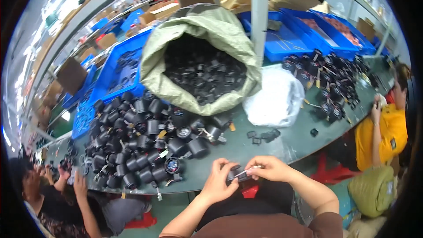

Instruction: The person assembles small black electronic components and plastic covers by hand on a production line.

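Note:
My left hand (pixel 219 181) is closed around a small black part (pixel 233 174) at the table's near edge. From the other side my right hand (pixel 272 168) pinches a thin whitish piece (pixel 242 173), perhaps a wire or a slim tool, that reaches to the black part. Fingers hide most of both pieces. Left of my hands lies a large heap of black cylindrical housings (pixel 145 141) with short wires and connectors. Beyond my hands, several small black plastic pieces (pixel 263 136) lie on the green table (pixel 291 143).
An open woven sack (pixel 152 68) of small black pieces stands at the table's middle, beside a white plastic bag (pixel 273 99). More wired black parts (pixel 332 83) are piled right. Blue trays (pixel 282 46) line the back. Co-workers sit at left and right (pixel 381 134).

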Available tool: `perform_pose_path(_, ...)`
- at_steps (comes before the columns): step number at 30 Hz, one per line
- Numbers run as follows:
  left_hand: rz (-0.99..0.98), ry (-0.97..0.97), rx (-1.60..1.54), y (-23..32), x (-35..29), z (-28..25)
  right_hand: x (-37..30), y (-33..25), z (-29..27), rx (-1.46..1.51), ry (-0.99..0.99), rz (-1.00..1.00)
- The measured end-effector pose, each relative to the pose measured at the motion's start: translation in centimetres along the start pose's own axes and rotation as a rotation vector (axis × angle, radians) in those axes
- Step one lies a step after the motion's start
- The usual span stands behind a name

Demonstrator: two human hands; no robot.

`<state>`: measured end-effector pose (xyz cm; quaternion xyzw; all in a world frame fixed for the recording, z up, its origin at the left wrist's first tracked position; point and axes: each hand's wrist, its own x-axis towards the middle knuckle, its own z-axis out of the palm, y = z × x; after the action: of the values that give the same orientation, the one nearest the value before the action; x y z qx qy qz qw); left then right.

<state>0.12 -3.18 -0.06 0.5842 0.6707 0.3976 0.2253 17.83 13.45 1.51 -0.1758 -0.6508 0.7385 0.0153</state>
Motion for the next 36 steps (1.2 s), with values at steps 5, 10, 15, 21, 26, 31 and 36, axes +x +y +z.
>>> perform_pose_path(5,0.066,0.045,0.089,1.3,0.0,0.8,-0.2,-1.0,1.6,-0.275,0.176,-0.198)
perform_pose_path(10,0.085,0.188,0.085,-0.4,1.4,2.2,0.5,-0.2,1.7,-0.667,0.38,-0.53)
perform_pose_path(15,-0.018,0.277,-0.17,0.5,2.9,2.7,1.3,-0.4,2.6,-0.507,0.558,-0.487)
perform_pose_path(21,0.004,0.305,-0.146,-0.2,2.3,3.6,2.0,2.3,5.1,-0.026,0.624,-0.284)
perform_pose_path(26,0.008,0.292,-0.132,0.0,1.7,3.7,1.1,2.1,5.4,0.08,0.562,-0.202)
perform_pose_path(31,0.059,0.244,-0.065,0.4,1.9,3.4,0.8,2.1,5.2,0.191,0.545,-0.207)
perform_pose_path(36,0.091,0.202,-0.005,0.6,2.0,2.9,0.2,2.1,3.0,-0.077,0.456,-0.28)
